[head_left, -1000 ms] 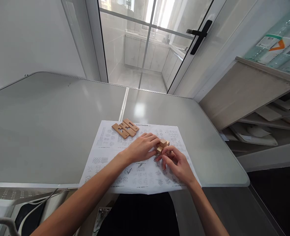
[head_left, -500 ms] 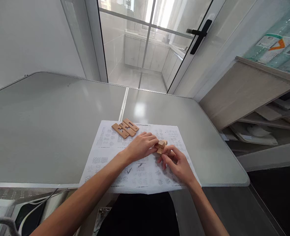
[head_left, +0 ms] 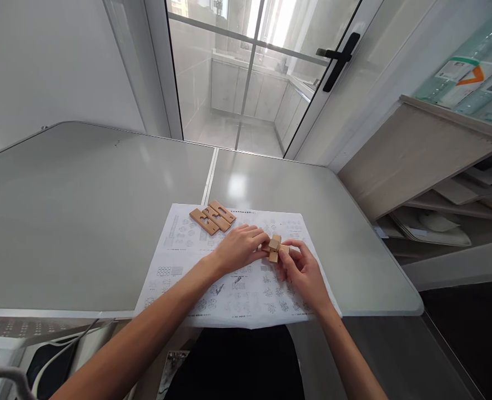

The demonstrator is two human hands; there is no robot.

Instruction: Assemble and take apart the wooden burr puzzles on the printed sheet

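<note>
A small wooden burr puzzle [head_left: 275,244], built of crossed light-brown blocks, is held between my two hands above a printed sheet. My left hand [head_left: 241,245] pinches its left end with thumb and fingers. On the other side my right hand [head_left: 302,270] grips the right block between thumb and index finger, the other fingers curled below. The paper sheet [head_left: 175,303] beneath carries rows of small line drawings and text. Up and left of my left hand lie three flat wooden pieces [head_left: 211,217] with cut-out slots, side by side on the sheet.
A grey table [head_left: 83,222] with a pale seam spreads around the sheet. Behind it stands a glass door [head_left: 246,83] with a black handle. To the right is a wooden shelf [head_left: 429,150] bearing plastic bottles [head_left: 475,78]. Cables [head_left: 58,350] hang at the lower left.
My right hand has shifted its hold, its thumb and index finger now on the puzzle's right block. The puzzle has turned slightly, showing more of that block. My left hand is nearly still.
</note>
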